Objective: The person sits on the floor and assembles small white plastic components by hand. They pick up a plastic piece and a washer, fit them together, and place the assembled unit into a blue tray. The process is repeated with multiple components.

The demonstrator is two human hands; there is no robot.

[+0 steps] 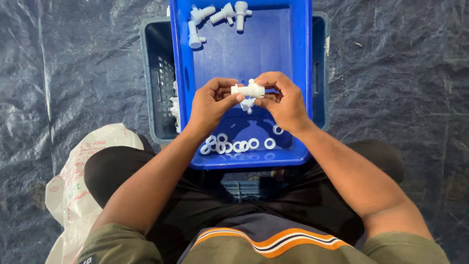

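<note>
Fingers of both the left hand (211, 105) and right hand (282, 102) pinch one white fitting (248, 90) above four others (215, 19).

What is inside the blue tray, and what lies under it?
The blue tray holds white rings and white fittings. Under it sits a dark crate; most of its inside is covered.

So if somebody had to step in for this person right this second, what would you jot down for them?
Left hand and right hand: both pinch one white plastic fitting, held level above the blue tray.
Loose white rings lie along the tray's near edge.
Four more white fittings lie at the tray's far end.
The blue tray sits on a dark grey crate; more white parts show in the crate at the left.
A white plastic bag lies by the left knee.
Whether a ring is on the held fitting cannot be told.
</note>
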